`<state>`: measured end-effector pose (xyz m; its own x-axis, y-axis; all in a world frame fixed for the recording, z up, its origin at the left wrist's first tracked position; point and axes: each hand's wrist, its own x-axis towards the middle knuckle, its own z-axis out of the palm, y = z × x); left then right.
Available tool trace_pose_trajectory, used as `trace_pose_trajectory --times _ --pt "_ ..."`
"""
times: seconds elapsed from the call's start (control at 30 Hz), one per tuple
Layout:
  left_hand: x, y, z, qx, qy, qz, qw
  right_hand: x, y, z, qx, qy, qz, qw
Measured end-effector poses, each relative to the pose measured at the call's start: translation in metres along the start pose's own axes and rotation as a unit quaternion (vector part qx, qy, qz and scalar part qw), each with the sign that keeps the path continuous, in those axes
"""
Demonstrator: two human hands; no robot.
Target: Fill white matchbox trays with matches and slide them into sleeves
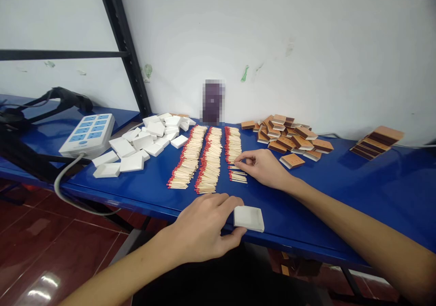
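Between the thumb and fingers of my left hand (213, 226) is a white matchbox tray (250, 218), held near the table's front edge with its hollow facing up. My right hand (264, 166) reaches over the table, thumb and forefinger pinched on matches at the near part of the right-hand row (233, 145). How many matches the fingers grip is hidden. Several loose matches (238, 177) lie just below those fingertips. Two longer rows of red-headed matches, the middle row (210, 158) and the left row (190, 158), run away from me beside it.
White matchbox trays (143, 141) are heaped at the left, near a power strip (89, 135) with a grey cable. Brown matchbox sleeves (289, 135) form a pile at the back right, and a stack of sleeves (377, 141) leans farther right. A black metal frame (126, 47) rises at the left.
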<state>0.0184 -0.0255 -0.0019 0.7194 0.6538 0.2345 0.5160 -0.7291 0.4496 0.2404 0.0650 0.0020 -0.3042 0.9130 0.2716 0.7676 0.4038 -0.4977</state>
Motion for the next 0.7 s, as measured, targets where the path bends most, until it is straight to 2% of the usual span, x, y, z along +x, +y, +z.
trace_pose_trajectory --times 0.7 --pt "0.0017 -0.0008 0.0002 -0.005 -0.004 0.001 1.000 -0.0011 -0.0035 -0.0025 0.010 -0.033 0.009 0.999"
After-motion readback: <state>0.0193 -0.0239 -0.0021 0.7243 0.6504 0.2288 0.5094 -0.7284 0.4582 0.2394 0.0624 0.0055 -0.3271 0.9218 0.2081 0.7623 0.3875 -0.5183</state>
